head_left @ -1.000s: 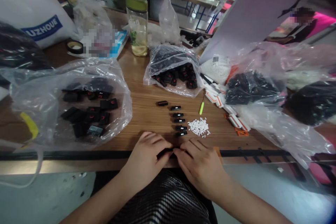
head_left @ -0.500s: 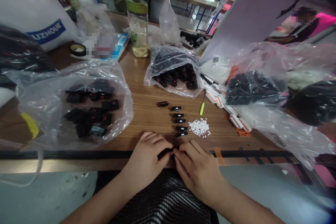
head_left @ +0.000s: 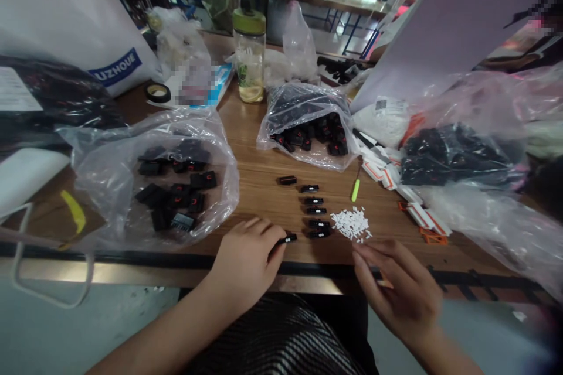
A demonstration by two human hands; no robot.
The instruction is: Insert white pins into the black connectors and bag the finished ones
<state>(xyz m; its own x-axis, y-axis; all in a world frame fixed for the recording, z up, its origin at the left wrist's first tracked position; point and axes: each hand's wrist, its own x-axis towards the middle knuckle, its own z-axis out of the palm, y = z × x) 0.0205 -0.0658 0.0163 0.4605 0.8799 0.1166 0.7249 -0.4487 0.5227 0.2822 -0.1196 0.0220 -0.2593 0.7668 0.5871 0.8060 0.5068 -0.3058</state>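
Between the thumb and fingers of my left hand (head_left: 250, 252) is a small black connector (head_left: 288, 238) with white dots on its end. My right hand (head_left: 398, 287) is at the near edge of a pile of small white pieces (head_left: 350, 223), thumb and forefinger drawn together; whatever lies at their tips is too small to name. Several black connectors (head_left: 314, 201) with white dots lie in a column left of the pile. A connector without visible white dots (head_left: 287, 180) lies farther back. Behind the pile is a tool with a green handle (head_left: 355, 190).
Clear bags of black parts stand at the left (head_left: 176, 187) and centre back (head_left: 310, 123). A bottle (head_left: 250, 55) and a tape roll (head_left: 158, 92) are farther back. White and orange parts (head_left: 424, 218) lie at the right, beside more bags.
My right hand has left my left hand and moved right to the white pile. The connector in my left hand now shows its white dots. The view has shifted slightly.
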